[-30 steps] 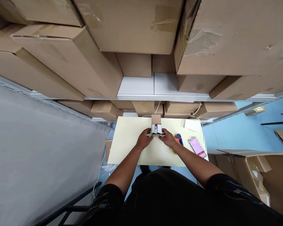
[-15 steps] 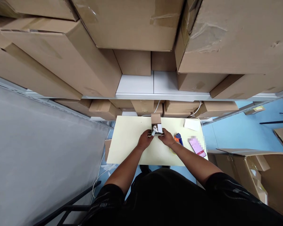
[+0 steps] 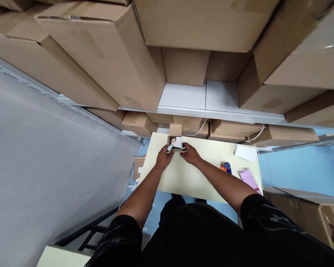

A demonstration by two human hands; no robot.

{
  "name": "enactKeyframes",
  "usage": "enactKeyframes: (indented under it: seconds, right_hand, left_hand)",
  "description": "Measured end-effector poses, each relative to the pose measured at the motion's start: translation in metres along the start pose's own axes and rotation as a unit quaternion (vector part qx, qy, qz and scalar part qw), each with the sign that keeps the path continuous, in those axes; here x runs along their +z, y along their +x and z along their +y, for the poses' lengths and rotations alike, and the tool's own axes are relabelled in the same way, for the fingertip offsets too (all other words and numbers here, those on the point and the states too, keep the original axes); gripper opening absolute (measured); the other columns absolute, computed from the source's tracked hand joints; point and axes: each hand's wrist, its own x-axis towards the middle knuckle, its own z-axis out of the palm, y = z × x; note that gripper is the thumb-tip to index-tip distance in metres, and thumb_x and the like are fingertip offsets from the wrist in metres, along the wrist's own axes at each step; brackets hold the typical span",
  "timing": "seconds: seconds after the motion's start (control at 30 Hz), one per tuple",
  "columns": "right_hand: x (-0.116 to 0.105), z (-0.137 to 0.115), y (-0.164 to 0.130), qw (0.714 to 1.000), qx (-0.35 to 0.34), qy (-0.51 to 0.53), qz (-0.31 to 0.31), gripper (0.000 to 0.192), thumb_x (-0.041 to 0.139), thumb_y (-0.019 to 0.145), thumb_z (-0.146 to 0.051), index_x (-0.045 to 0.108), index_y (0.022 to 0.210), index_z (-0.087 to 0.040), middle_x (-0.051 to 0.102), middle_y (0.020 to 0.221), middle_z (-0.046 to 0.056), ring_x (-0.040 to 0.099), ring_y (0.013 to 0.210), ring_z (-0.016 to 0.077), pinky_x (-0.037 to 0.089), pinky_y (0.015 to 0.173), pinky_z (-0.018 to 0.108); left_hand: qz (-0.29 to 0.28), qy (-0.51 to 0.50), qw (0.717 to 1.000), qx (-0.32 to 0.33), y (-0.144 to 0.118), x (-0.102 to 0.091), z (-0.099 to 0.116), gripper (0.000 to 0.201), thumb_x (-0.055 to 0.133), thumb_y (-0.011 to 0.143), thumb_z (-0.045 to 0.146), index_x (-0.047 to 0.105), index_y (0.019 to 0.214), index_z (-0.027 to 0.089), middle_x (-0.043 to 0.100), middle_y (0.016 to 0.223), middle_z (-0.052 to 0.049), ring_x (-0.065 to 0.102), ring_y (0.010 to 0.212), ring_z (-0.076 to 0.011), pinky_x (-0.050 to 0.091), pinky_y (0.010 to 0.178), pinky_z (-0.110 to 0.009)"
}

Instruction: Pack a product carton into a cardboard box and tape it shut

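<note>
A small cardboard box (image 3: 175, 129) with its lid flap raised is held over the far side of the pale yellow table (image 3: 180, 178). My left hand (image 3: 164, 157) grips its left side, fingers curled round the edge. On the opposite side my right hand (image 3: 190, 153) is closed on the box wall. Inside the box sits a shiny, light-coloured item (image 3: 173, 141), partly covered by a white piece (image 3: 178, 142); its kind is too small to make out. The undersides of both hands are hidden.
An orange and blue tool (image 3: 226, 168) lies right of my right forearm, near a phone (image 3: 249, 179) and a white box (image 3: 245, 152). A shelf (image 3: 183, 95) loaded with large cartons overhangs the table's back. An open carton (image 3: 297, 207) stands at right.
Both hands and the box have shifted toward the table's left and far side, still gripping it. The camera view has turned, so the shelf and table appear further right.
</note>
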Motion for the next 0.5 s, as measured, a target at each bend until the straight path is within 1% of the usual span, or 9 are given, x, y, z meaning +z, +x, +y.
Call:
enactKeyframes:
  seconds: [0.07,0.13,0.23,0.3,0.37,0.43,0.5]
  right_hand:
    - [0.017,-0.015,0.020,1.000,-0.012,0.003,-0.008,0.055,0.071,0.078,-0.017,0.060,0.131,-0.024,0.069,0.128,0.007,0.070,0.101,0.0200,0.059,0.095,0.038]
    - [0.035,-0.026,0.039,1.000,-0.024,0.009,-0.012,0.056,0.070,0.078,-0.016,0.060,0.132,-0.025,0.069,0.129,0.006,0.070,0.101,0.0199,0.059,0.094,0.038]
    - [0.059,-0.035,0.062,0.999,-0.028,0.013,-0.015,0.058,0.069,0.077,-0.014,0.059,0.133,-0.025,0.069,0.128,0.006,0.070,0.100,0.0201,0.059,0.095,0.038]
    - [0.072,-0.036,0.073,0.999,-0.028,0.011,-0.010,0.059,0.068,0.075,-0.013,0.058,0.133,-0.024,0.068,0.129,0.006,0.070,0.099,0.0201,0.059,0.095,0.038]
    - [0.081,-0.033,0.078,1.000,-0.027,0.006,0.007,0.060,0.068,0.075,-0.014,0.057,0.134,-0.024,0.067,0.129,0.006,0.069,0.097,0.0194,0.058,0.095,0.038]
    - [0.086,-0.030,0.079,1.000,-0.017,-0.002,0.023,0.061,0.068,0.076,-0.017,0.055,0.135,-0.024,0.068,0.127,0.006,0.068,0.095,0.0186,0.058,0.093,0.037]
    - [0.088,-0.029,0.078,1.000,0.005,-0.018,0.023,0.061,0.069,0.077,-0.020,0.054,0.135,-0.024,0.067,0.125,0.006,0.068,0.094,0.0187,0.058,0.091,0.037]
  left_hand:
    - [0.010,0.008,1.000,0.001,0.018,-0.021,-0.013,0.022,0.068,0.088,0.030,0.070,0.108,0.020,0.075,0.097,-0.005,0.071,0.088,-0.0202,0.058,0.081,-0.032]
    - [0.018,0.014,1.000,0.007,0.035,-0.039,-0.024,0.025,0.067,0.088,0.028,0.070,0.112,0.020,0.075,0.102,-0.006,0.072,0.093,-0.0204,0.058,0.083,-0.032]
    - [0.016,0.008,1.000,0.006,0.056,-0.059,-0.040,0.029,0.065,0.088,0.024,0.069,0.117,0.018,0.075,0.106,-0.008,0.072,0.098,-0.0208,0.059,0.084,-0.032]
    - [0.007,-0.002,1.000,0.004,0.065,-0.065,-0.048,0.033,0.064,0.088,0.021,0.068,0.120,0.017,0.075,0.109,-0.009,0.073,0.098,-0.0210,0.059,0.083,-0.031]
    - [0.000,-0.013,1.000,0.006,0.070,-0.067,-0.054,0.040,0.064,0.087,0.019,0.065,0.128,0.017,0.073,0.118,-0.011,0.073,0.100,-0.0209,0.060,0.082,-0.031]
    - [-0.001,-0.016,1.000,0.006,0.071,-0.066,-0.059,0.049,0.065,0.088,0.021,0.060,0.136,0.018,0.070,0.128,-0.012,0.072,0.105,-0.0218,0.061,0.082,-0.031]
    - [0.000,-0.009,1.000,0.006,0.071,-0.065,-0.062,0.055,0.068,0.086,0.022,0.058,0.140,0.017,0.068,0.131,-0.013,0.071,0.109,-0.0233,0.061,0.084,-0.032]
